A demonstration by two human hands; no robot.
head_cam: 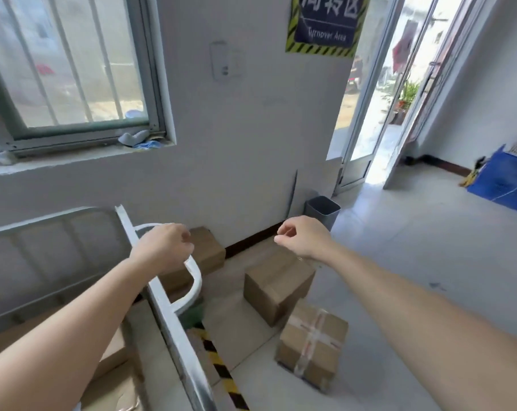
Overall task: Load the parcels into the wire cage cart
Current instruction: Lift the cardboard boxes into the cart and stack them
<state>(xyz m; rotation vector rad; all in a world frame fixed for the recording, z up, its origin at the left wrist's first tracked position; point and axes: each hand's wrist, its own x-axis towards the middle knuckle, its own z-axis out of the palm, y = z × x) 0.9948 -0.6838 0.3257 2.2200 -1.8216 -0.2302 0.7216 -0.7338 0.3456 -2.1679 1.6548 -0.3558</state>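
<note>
While the left grip held the cart handle and the right grip hung loose and empty, a one-handed lift could have dropped the parcel at its six o'clock.

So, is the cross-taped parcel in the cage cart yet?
No, out: the cross-taped parcel sits on the floor tiles, right of the cage cart's metal side rail.

Both arms outstretched, left hand curled round cart handle, right hand loosely curled
</note>
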